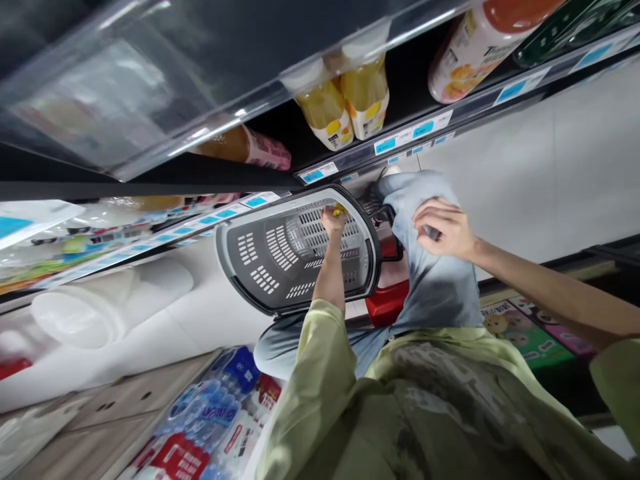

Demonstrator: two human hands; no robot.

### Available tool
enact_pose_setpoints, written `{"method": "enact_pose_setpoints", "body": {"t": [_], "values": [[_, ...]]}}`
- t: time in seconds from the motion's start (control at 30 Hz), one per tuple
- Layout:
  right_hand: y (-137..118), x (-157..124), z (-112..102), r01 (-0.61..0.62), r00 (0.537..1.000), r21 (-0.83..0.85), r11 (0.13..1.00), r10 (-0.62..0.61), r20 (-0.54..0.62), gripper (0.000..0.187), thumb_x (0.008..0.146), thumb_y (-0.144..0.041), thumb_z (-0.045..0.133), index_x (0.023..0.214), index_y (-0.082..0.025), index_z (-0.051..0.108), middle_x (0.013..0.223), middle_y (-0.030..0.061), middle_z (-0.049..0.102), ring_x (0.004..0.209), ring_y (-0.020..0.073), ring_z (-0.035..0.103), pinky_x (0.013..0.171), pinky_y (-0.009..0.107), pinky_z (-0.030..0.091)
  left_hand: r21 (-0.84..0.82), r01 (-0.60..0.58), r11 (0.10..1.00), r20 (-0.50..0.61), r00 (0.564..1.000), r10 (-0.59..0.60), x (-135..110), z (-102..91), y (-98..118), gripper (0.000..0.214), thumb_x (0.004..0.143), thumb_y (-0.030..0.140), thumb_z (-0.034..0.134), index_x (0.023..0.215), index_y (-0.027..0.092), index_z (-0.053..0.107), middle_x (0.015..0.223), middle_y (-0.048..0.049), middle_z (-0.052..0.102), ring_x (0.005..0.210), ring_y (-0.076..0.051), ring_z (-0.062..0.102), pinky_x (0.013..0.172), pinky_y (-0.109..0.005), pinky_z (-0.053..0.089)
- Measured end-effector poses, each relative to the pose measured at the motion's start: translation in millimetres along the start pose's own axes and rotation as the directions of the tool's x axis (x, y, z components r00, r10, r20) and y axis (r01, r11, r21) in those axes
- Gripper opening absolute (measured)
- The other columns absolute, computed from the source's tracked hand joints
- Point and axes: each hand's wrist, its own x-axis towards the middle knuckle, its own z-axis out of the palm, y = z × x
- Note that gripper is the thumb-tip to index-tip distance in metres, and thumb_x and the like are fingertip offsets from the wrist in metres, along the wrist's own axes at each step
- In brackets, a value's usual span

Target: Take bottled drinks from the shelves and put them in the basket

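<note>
Head view: the left hand (333, 222), fingers closed, holds a yellow object (339, 209) inside the grey basket (239, 279), while the right hand (443, 228), half-curled above the jeans (445, 293), has indeterminable contents.

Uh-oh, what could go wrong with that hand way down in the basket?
The left hand is inside the basket, so it might scrape against it coming out. The small yellow thing at its fingertips could slip and drop. And the two yellow bottles stand near the front edge of the shelf, so a bump could maybe tip one over.
</note>
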Motion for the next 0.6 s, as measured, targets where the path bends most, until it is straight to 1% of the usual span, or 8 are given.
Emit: {"method": "enact_pose_setpoints", "body": {"t": [0.07,0.13,0.23,0.33,0.4,0.5,0.53,0.6], "values": [[0,0,-1,0.019,1.0,0.007,1.0,-0.019,-0.017,0.014,0.077,-0.01,0.061,0.077,-0.024,0.062,0.078,-0.0002,0.074,0.078,0.0211,0.074,0.073,0.037,0.055,0.006,0.021,1.0,-0.021,1.0,-0.021,3,-1.2,0,0.015,0.084,0.015,0.07,0.099,0.019,0.069,0.111,-0.0136,0.071,0.116,-0.027,0.069,0.108,-0.04,0.054],[0,0,-1,0.029,0.999,0.01,1.0,-0.028,-0.025,0.014,0.077,-0.01,0.061,0.078,-0.024,0.062,0.078,-0.0002,0.074,0.078,0.021,0.073,0.073,0.037,0.055,0.007,0.034,0.999,-0.023,0.999,-0.034,7,-2.9,1,0.017,0.085,0.014,0.069,0.101,0.021,0.068,0.11,-0.0123,0.072,0.12,-0.028,0.067,0.111,-0.042,0.053],[1,1,0,0.029,0.999,0.009,1.0,-0.029,-0.024,0.014,0.077,-0.01,0.061,0.078,-0.024,0.061,0.078,-0.0003,0.074,0.078,0.0207,0.073,0.073,0.037,0.055,0.006,0.027,1.0,0.012,1.0,-0.027,10,-6.6,3,0.022,0.085,0.012,0.069,0.104,0.022,0.068,0.11,-0.0115,0.072,0.121,-0.029,0.067,0.112,-0.044,0.053],[2,2,2,0.024,1.0,0.009,1.0,-0.024,-0.012,0.014,0.077,-0.01,0.061,0.076,-0.024,0.061,0.077,-0.0005,0.074,0.078,0.0209,0.073,0.073,0.037,0.055,0.009,0.011,1.0,0.051,0.999,-0.012,7,-11.7,4,0.033,0.082,0.007,0.07,0.112,0.02,0.068,0.116,-0.0139,0.073,0.123,-0.03,0.067,0.115,-0.044,0.051],[3,2,3,0.016,1.0,0.011,1.0,-0.016,0.0,0.014,0.076,-0.011,0.062,0.076,-0.024,0.061,0.078,-0.0003,0.074,0.079,0.0212,0.072,0.074,0.038,0.055,0.013,0.002,1.0,0.071,0.997,-0.003,0,-17.0,5,0.046,0.081,0.006,0.07,0.125,0.018,0.066,0.128,-0.0173,0.071,0.128,-0.03,0.066,0.117,-0.044,0.05],[7,1,4,0.005,1.0,0.018,1.0,-0.005,0.017,0.014,0.075,-0.011,0.063,0.077,-0.024,0.062,0.08,0.0003,0.074,0.081,0.0217,0.071,0.078,0.039,0.055,0.029,-0.03,0.999,0.101,0.994,0.027,-19,-30.6,3,0.065,0.083,0.009,0.07,0.146,0.014,0.056,0.149,-0.0231,0.06,0.133,-0.029,0.065,0.121,-0.044,0.047],[8,0,5,0.004,1.0,0.02,1.0,-0.005,0.021,0.013,0.075,-0.011,0.063,0.077,-0.024,0.062,0.081,0.0005,0.074,0.081,0.0219,0.071,0.08,0.04,0.055,0.035,-0.041,0.999,0.109,0.993,0.037,-28,-37.0,2,0.067,0.085,0.01,0.069,0.15,0.014,0.053,0.153,-0.0243,0.057,0.13,-0.028,0.066,0.121,-0.044,0.048],[11,-1,7,0.012,1.0,0.017,1.0,-0.013,0.026,0.012,0.075,-0.012,0.064,0.076,-0.024,0.062,0.08,0.0008,0.073,0.082,0.0223,0.07,0.082,0.04,0.054,0.046,-0.067,0.997,0.141,0.988,0.06,-52,-51.8,-3,0.064,0.09,0.011,0.064,0.152,0.013,0.05,0.156,-0.0248,0.055,0.123,-0.025,0.07,0.118,-0.042,0.05]]}}
